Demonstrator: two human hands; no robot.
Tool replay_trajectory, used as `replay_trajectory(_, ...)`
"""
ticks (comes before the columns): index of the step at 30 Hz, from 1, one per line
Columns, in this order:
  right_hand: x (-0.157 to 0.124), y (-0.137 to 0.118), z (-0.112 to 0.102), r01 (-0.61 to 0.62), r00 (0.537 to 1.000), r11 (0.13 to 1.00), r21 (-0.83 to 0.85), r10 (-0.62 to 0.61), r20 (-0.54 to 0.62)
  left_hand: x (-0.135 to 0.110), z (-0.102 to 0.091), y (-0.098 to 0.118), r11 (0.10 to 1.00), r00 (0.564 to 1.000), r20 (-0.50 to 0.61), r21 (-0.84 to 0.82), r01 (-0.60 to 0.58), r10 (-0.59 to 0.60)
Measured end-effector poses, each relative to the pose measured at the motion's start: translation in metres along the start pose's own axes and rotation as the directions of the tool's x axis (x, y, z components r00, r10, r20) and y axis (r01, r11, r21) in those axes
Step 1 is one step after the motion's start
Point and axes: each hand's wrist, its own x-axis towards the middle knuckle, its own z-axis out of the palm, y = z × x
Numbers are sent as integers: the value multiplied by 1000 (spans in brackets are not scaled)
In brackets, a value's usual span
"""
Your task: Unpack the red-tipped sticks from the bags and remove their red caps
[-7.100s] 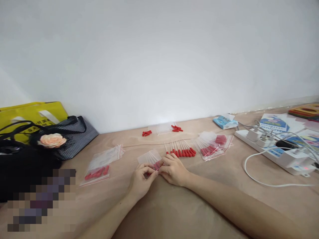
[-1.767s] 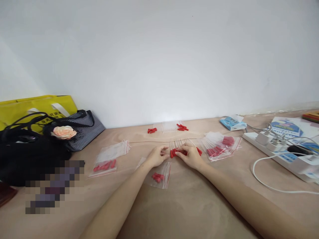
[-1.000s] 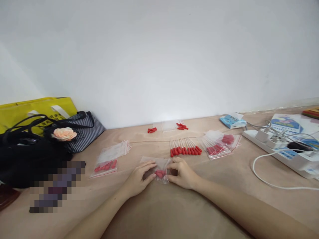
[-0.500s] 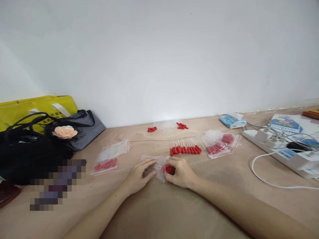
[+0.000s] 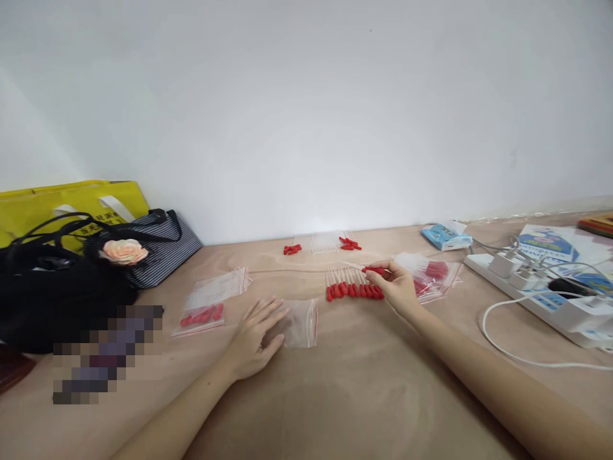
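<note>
My left hand (image 5: 255,342) lies palm down with its fingers spread, at the left edge of a small clear zip bag (image 5: 300,322) that lies flat on the table. My right hand (image 5: 396,284) is pinched around the red end of a thin white stick (image 5: 352,264), whose pale shaft points left. Whether it holds more than one stick I cannot make out. Just below it runs a row of red-ended white sticks (image 5: 352,290), lying side by side with their red ends towards me. Behind my right hand are filled zip bags (image 5: 438,271) of such sticks.
Left of my hands are more zip bags (image 5: 204,313) with red pieces inside. Small red pieces (image 5: 292,249) lie near the wall. A power strip (image 5: 541,297) with cables and a blue tissue pack (image 5: 446,236) stand right; a striped bag (image 5: 165,252) sits left.
My right hand has left the zip bag and moved right and away from me, over the row. Red pieces seen at the bag before are gone from it. My left hand has opened out.
</note>
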Motion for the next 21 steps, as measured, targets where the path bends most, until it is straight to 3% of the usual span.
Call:
replay_trajectory(2, 4, 12, -4, 18, 998, 998, -67, -22, -62, 0, 0, 6, 999, 999, 6, 18, -41, 40)
replay_trajectory(4, 5, 23, -5, 51, 996, 983, -177, -63, -62, 0, -1, 13, 995, 991, 94, -9, -97, 97)
replay_trajectory(8, 2, 34, -4, 142, 989, 908, -394, -151, 9, 0, -6, 23, 985, 936, 309, -88, -148, 168)
replay_trajectory(11, 0, 34, -3, 224, 974, 837, -500, -203, 98, 0, -6, 23, 991, 933, 335, -73, -112, 130)
replay_trajectory(13, -1, 32, -2, 286, 958, 779, -557, -233, 166, 1, -3, 21, 998, 966, 251, -47, -51, 61)
replay_trajectory(15, -2, 31, -2, 328, 945, 731, -598, -246, 217, 3, 1, 15, 996, 995, 49, -20, 87, -86)
replay_trajectory(18, -2, 32, -2, 361, 933, 705, -610, -265, 245, 5, 3, 5, 949, 927, -210, -14, 315, -310)
replay_trajectory(21, -1, 35, -2, 376, 925, 704, -602, -321, 203, 8, -2, -1, 922, 897, -218, -42, 384, -384)
